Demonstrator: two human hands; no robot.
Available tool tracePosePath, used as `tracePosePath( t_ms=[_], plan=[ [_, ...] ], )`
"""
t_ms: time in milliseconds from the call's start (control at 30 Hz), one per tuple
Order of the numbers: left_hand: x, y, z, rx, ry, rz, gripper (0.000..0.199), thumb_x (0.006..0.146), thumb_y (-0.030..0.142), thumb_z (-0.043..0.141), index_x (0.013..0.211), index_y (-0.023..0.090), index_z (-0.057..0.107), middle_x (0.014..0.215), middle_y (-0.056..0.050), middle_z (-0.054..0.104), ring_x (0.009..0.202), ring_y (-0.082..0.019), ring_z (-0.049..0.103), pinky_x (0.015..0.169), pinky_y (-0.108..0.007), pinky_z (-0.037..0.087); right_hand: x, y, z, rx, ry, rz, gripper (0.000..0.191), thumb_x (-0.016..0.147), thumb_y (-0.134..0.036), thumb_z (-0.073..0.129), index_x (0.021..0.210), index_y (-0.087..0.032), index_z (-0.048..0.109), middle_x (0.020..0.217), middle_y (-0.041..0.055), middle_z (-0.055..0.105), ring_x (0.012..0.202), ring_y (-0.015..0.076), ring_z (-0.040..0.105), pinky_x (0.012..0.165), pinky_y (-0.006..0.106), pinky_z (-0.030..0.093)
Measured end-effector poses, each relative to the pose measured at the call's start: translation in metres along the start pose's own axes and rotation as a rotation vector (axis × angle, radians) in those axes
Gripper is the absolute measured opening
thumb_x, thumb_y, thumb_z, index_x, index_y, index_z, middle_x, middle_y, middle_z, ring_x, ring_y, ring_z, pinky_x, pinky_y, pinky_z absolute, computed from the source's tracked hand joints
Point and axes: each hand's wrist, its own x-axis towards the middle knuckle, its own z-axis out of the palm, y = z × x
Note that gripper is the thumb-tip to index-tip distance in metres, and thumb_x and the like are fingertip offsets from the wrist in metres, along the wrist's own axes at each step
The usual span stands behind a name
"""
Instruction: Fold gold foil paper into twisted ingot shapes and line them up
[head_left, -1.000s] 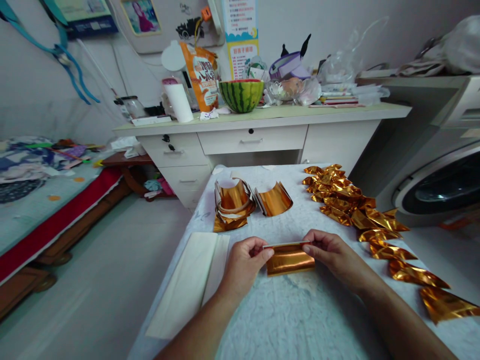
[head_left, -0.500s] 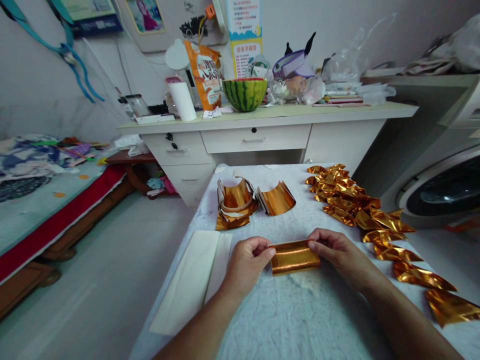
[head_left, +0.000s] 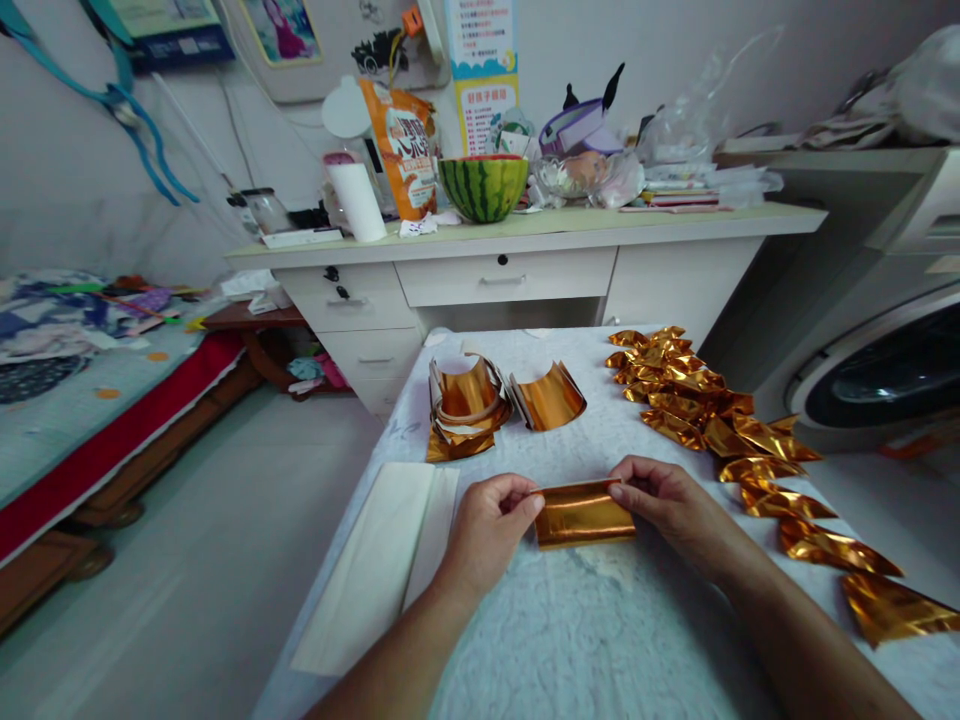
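A shiny gold foil sheet (head_left: 585,516) is stretched between my two hands above the covered table. My left hand (head_left: 495,525) pinches its upper left corner between thumb and fingers. At the upper right corner, my right hand (head_left: 664,500) has its thumb and fingers closed on the same sheet. Behind them lie a curled stack of gold sheets (head_left: 466,395) and a smaller curved stack (head_left: 551,398). Twisted gold foil pieces (head_left: 675,405) form a long row down the right side. White paper strips (head_left: 375,560) lie left of my left hand.
Beyond the table (head_left: 585,650) stands a white desk (head_left: 517,275) with half a watermelon (head_left: 484,190) and an orange bag (head_left: 405,150) on top. A washing machine (head_left: 892,240) is at the right. A bed (head_left: 97,430) is at the far left.
The view has shifted slightly, so most things appear a little further left. The foil sheet's front face looks slightly flatter; both hands keep their hold on it.
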Motion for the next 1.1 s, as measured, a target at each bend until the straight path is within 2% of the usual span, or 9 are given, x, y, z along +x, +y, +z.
tracePosePath(
  t_ms=[433, 867, 1100],
  plan=[
    [-0.0002, 0.003, -0.0009, 0.004, 0.007, 0.014, 0.016, 0.077, 0.028, 0.063, 0.078, 0.014, 0.069, 0.07, -0.002, 0.065, 0.065, -0.015, 0.057, 0.061, -0.023, 0.042, -0.0025, -0.0056, 0.001, 0.006, -0.037, -0.002, 0.039, 0.077, -0.055, 0.068, 0.075, -0.018, 0.056, 0.069, -0.0026, 0.054, 0.064, 0.0116, 0.045, 0.06, 0.025, 0.033],
    [-0.0021, 0.0071, -0.0013, -0.009, 0.012, -0.012, 0.016, 0.075, 0.029, 0.063, 0.076, 0.014, 0.069, 0.067, -0.002, 0.064, 0.063, -0.014, 0.056, 0.06, -0.022, 0.041, -0.0033, -0.0075, 0.0022, -0.086, -0.002, -0.013, 0.041, 0.077, -0.059, 0.065, 0.074, -0.019, 0.056, 0.067, -0.0017, 0.053, 0.063, 0.013, 0.047, 0.058, 0.025, 0.036],
    [-0.0023, 0.0081, -0.0014, 0.031, 0.014, 0.006, 0.016, 0.076, 0.028, 0.061, 0.076, 0.014, 0.069, 0.067, -0.002, 0.064, 0.063, -0.014, 0.055, 0.058, -0.022, 0.04, 0.0014, -0.0001, 0.0022, -0.12, 0.031, -0.034, 0.034, 0.077, -0.052, 0.066, 0.073, -0.019, 0.057, 0.065, -0.0019, 0.054, 0.061, 0.0127, 0.047, 0.058, 0.024, 0.036]
  ],
)
